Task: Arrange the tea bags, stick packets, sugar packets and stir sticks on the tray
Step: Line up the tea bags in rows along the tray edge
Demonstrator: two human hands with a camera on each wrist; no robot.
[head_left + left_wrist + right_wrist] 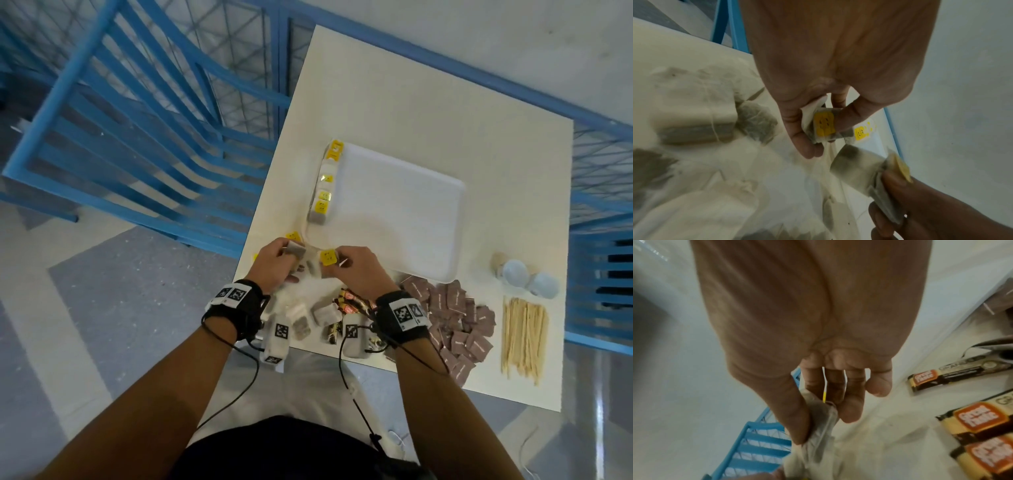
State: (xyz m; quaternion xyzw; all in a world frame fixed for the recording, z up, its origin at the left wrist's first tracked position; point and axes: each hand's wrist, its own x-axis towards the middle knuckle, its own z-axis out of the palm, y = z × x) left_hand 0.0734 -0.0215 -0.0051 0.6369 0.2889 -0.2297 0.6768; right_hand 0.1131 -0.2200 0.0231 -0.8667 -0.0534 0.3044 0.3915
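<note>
Pinching a tea bag (297,251) each, the left hand (274,265) and right hand (352,270) meet at the tray's (394,209) near-left corner. More bags (323,181) line its left edge; sugar packets (452,318) and stir sticks (524,335) lie near right.

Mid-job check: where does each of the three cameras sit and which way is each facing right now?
Head: above, looking down at the table, tray, both forearms.
Left wrist: along the left hand at its pinched tea bag.
Right wrist: along the right hand at its tea bag, stick packets beside.
Shared: the right hand's bag shows in both wrist views.
</note>
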